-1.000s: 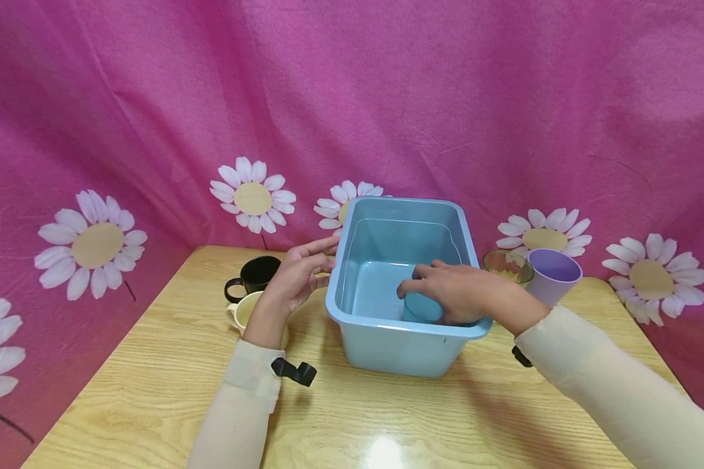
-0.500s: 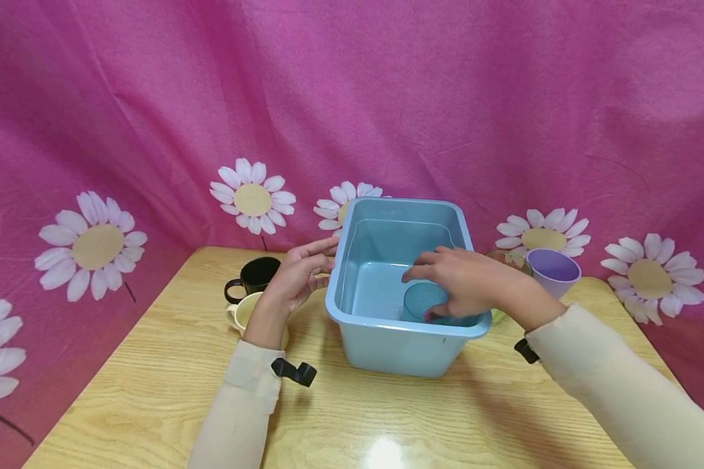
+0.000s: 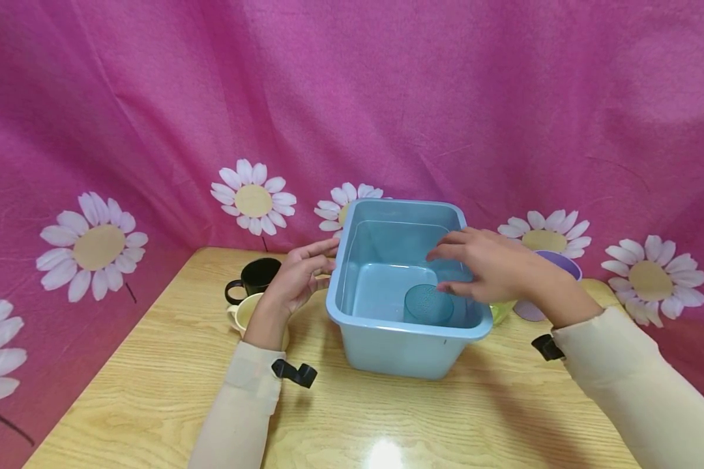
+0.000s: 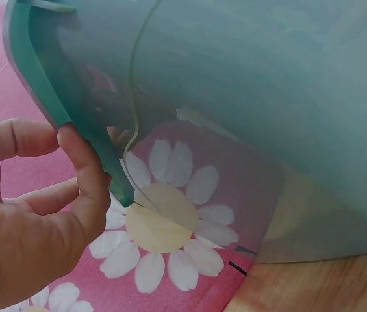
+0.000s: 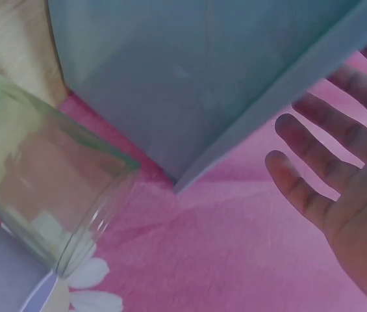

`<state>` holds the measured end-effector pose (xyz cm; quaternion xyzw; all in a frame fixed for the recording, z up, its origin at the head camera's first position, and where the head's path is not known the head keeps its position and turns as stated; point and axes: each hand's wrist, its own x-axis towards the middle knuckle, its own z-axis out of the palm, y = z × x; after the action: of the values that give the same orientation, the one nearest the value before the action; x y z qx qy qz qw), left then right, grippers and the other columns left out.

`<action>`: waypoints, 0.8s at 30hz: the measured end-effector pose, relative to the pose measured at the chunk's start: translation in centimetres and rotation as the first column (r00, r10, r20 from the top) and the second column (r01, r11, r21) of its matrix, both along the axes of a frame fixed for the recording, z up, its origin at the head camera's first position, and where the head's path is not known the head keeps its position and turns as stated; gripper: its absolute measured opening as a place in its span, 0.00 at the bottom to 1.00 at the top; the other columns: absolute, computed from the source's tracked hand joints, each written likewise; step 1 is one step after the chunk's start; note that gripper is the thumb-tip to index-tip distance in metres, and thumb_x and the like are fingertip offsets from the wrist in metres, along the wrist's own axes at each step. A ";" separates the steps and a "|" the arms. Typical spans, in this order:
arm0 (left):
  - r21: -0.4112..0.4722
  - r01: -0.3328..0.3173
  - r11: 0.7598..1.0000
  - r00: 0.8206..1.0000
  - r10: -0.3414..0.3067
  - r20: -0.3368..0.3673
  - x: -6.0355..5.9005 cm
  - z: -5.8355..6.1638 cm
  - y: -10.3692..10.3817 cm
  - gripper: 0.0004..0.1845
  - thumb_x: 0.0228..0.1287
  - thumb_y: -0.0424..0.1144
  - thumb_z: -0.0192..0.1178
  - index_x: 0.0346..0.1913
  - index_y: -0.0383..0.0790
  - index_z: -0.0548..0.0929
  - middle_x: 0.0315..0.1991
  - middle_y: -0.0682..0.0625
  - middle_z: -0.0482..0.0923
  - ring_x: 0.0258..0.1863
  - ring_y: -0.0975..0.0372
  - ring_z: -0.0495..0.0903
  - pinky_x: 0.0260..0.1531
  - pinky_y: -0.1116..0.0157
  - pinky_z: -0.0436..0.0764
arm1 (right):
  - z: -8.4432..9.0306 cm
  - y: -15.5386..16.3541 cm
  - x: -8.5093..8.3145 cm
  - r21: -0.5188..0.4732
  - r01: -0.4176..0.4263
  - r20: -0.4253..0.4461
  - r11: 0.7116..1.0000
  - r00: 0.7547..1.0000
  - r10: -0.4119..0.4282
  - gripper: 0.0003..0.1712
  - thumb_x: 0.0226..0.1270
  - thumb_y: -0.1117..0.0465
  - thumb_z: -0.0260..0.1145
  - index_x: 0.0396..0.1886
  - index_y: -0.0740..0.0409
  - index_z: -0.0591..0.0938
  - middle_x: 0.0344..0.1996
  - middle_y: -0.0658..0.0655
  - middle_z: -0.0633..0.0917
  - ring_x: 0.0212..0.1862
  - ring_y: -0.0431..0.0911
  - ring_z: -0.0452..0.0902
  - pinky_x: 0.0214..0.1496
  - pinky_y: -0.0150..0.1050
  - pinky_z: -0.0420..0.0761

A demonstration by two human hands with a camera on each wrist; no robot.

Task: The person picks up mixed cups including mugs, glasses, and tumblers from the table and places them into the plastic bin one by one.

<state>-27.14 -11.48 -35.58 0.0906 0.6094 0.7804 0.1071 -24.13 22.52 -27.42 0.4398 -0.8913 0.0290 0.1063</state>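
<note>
Head view: blue tub (image 3: 352, 306) on bench (image 3: 152, 391); teal cup (image 3: 427, 304) inside at 5 o'clock. Right hand (image 3: 489, 267) above, fingers spread, empty. Left hand (image 3: 298, 277) at tub's 9 o'clock rim.
Left wrist view: left hand (image 4: 34, 214), thumb against tub rim (image 4: 53, 97).
Right wrist view: right hand (image 5: 339, 188) splayed; clear glass (image 5: 40, 188) beside tub (image 5: 189, 78).

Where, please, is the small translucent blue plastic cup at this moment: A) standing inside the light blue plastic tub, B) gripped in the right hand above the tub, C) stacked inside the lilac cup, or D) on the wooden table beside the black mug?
A: the small translucent blue plastic cup stands on the floor of the light blue plastic tub, while the right hand hovers above it with fingers spread and empty.
</note>
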 end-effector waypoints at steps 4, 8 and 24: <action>0.004 0.003 1.000 1.000 -0.003 -0.003 0.0 0.0 0.1 0.29 0.68 0.27 0.54 0.73 0.34 0.72 0.67 0.36 0.74 0.42 0.60 0.83 0.46 0.61 0.84 | 0.5 1.2 0.1 -0.040 0.012 0.002 0.999 1.000 -0.011 0.24 0.63 0.52 0.74 0.58 0.52 0.85 0.51 0.54 0.84 0.47 0.50 0.78 0.48 0.49 0.81; 0.009 0.003 1.000 1.000 -0.003 -0.007 -0.1 -0.1 0.1 0.30 0.68 0.27 0.54 0.73 0.34 0.71 0.67 0.35 0.73 0.41 0.61 0.83 0.45 0.62 0.85 | 0.8 2.5 0.1 -0.078 0.032 -0.009 0.996 0.999 -0.033 0.24 0.62 0.53 0.76 0.57 0.52 0.85 0.50 0.54 0.84 0.43 0.46 0.76 0.46 0.48 0.79; 0.017 0.002 1.000 1.000 -0.002 -0.005 -0.1 -0.2 0.0 0.30 0.68 0.26 0.53 0.73 0.34 0.71 0.68 0.35 0.73 0.41 0.61 0.83 0.44 0.63 0.85 | 1.3 9.1 0.6 -0.161 0.205 0.025 0.965 0.979 -0.204 0.23 0.59 0.59 0.76 0.56 0.52 0.85 0.57 0.58 0.84 0.63 0.61 0.74 0.62 0.63 0.72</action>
<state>-27.21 -11.44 -35.76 0.0940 0.6030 0.7851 0.1055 -23.52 31.66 -26.14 0.3352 -0.9270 0.0923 0.1405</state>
